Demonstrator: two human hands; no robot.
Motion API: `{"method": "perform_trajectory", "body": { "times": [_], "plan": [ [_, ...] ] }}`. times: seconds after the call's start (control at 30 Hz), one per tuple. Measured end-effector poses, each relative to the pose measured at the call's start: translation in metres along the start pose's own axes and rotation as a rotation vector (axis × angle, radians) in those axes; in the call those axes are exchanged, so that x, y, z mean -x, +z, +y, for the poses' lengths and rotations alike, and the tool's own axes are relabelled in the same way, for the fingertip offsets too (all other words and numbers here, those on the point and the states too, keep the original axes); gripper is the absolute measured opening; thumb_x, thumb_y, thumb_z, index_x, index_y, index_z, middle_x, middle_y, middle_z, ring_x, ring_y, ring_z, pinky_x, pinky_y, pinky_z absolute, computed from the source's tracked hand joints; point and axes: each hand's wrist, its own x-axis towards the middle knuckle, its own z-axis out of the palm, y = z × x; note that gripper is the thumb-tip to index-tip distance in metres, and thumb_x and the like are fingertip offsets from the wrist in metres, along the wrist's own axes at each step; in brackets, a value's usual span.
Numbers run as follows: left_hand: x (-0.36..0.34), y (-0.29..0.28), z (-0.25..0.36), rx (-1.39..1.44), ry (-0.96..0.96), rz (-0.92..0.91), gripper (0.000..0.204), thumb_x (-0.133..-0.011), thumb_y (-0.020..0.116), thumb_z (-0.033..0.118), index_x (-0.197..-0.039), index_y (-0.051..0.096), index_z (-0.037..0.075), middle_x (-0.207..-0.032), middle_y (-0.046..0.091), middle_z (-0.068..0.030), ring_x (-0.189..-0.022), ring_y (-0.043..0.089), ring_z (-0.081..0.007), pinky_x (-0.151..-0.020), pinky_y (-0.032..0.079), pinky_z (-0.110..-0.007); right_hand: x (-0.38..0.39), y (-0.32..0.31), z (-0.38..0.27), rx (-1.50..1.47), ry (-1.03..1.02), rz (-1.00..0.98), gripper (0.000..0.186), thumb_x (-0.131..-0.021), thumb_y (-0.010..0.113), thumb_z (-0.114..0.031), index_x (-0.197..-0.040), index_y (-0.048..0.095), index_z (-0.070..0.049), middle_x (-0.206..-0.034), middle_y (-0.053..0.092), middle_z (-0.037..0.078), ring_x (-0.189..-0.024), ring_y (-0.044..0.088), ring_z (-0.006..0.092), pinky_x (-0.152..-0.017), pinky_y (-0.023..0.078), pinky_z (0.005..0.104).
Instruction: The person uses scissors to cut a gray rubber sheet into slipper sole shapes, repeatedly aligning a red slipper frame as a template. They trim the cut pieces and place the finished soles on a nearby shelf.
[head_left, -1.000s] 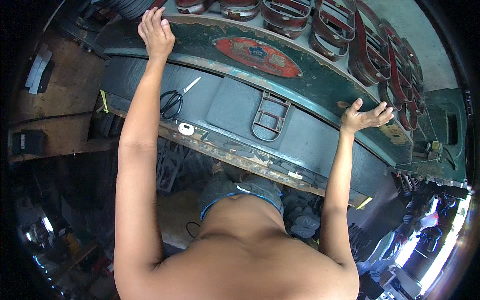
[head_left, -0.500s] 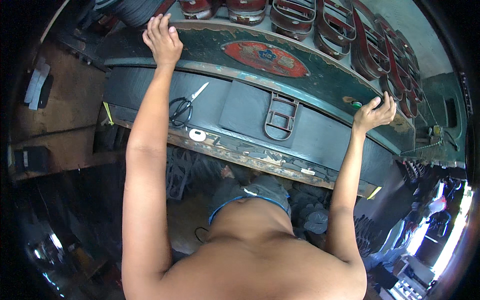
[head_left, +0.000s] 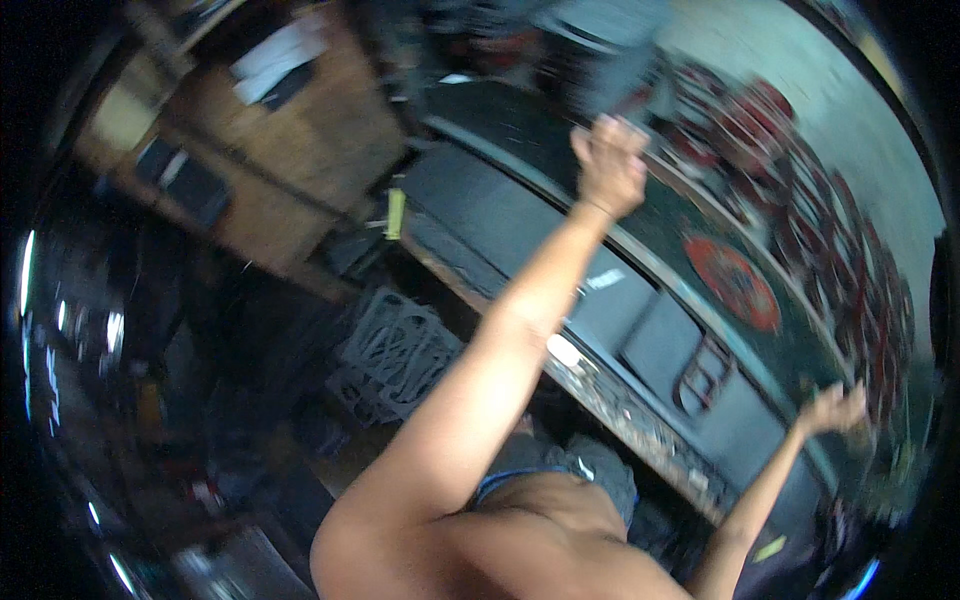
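My left hand (head_left: 612, 165) lies over the upper edge of a dark green machine beam (head_left: 505, 115), its blurred fingers stretched out and holding nothing. At the beam's far right end, my right hand (head_left: 833, 408) is also open, with fingers extended and blurred. A strap-shaped metal cutting die (head_left: 705, 373) rests on a dark sheet (head_left: 660, 335) below the beam. My left forearm hides most of the scissors, leaving a pale blade (head_left: 603, 280) showing. A small white rounded object (head_left: 563, 350) sits beside that forearm on the front ledge.
Many reddish-brown cutting dies (head_left: 755, 120) stand along the top of the beam, near a red oval emblem (head_left: 733, 283) on its face. At the left is a brown wooden board (head_left: 310, 150). A grey cut-out sheet (head_left: 400, 350) lies below the bench.
The whole view has swung left and tilted, so the bench now slopes down to the right. Both hands remain by the beam. My left forearm now covers the scissors' handles.
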Motion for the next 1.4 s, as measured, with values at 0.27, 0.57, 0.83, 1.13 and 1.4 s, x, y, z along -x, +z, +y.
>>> {"method": "perform_trajectory", "body": {
  "times": [0.27, 0.57, 0.83, 1.13, 1.4],
  "plan": [
    [-0.007, 0.013, 0.002, 0.117, 0.013, 0.123, 0.052, -0.090, 0.047, 0.032, -0.140, 0.048, 0.020, -0.143, 0.045, -0.0134, -0.142, 0.036, -0.0357, -0.111, 0.018, -0.070, 0.010, 0.027, 0.019, -0.083, 0.028, 0.202, 0.053, -0.106, 0.048, -0.043, -0.145, 0.056, -0.008, -0.149, 0.052, 0.018, -0.141, 0.042, 0.0387, -0.119, 0.028, 0.0582],
    [-0.031, 0.029, 0.022, 0.021, 0.177, 0.320, 0.046, -0.099, 0.041, 0.026, -0.138, 0.058, 0.009, -0.139, 0.058, -0.0141, -0.135, 0.047, -0.0356, -0.110, 0.028, -0.052, 0.007, 0.029, 0.024, -0.053, 0.149, 0.192, 0.060, -0.098, 0.047, -0.036, -0.148, 0.049, -0.003, -0.156, 0.040, 0.020, -0.149, 0.029, 0.0399, -0.123, 0.019, 0.0562],
    [-0.032, 0.017, 0.027, 0.067, 0.168, 0.375, 0.046, -0.111, 0.029, 0.030, -0.118, 0.062, -0.001, -0.118, 0.065, -0.0143, -0.121, 0.054, -0.0367, -0.108, 0.035, -0.054, -0.004, 0.014, 0.022, -0.015, 0.138, 0.196, 0.048, -0.098, 0.051, -0.029, -0.140, 0.059, -0.007, -0.146, 0.051, 0.014, -0.139, 0.041, 0.0380, -0.118, 0.028, 0.0517],
    [-0.024, -0.005, 0.021, -0.003, 0.171, 0.227, 0.049, -0.111, 0.029, 0.035, -0.126, 0.061, 0.001, -0.128, 0.062, -0.0172, -0.126, 0.051, -0.0378, -0.110, 0.034, -0.055, 0.001, 0.011, 0.020, -0.124, 0.157, 0.210, 0.050, -0.097, 0.051, -0.029, -0.141, 0.058, -0.006, -0.147, 0.050, 0.016, -0.142, 0.036, 0.0376, -0.120, 0.023, 0.0527],
    [-0.006, 0.002, 0.024, -0.037, 0.194, 0.190, 0.051, -0.109, 0.025, 0.033, -0.128, 0.056, -0.003, -0.132, 0.058, -0.0210, -0.130, 0.048, -0.0398, -0.113, 0.029, -0.057, 0.031, 0.014, 0.017, -0.167, 0.214, 0.130, 0.052, -0.097, 0.044, -0.030, -0.141, 0.057, -0.004, -0.149, 0.049, 0.018, -0.144, 0.033, 0.0380, -0.122, 0.018, 0.0543]
  ]
}}
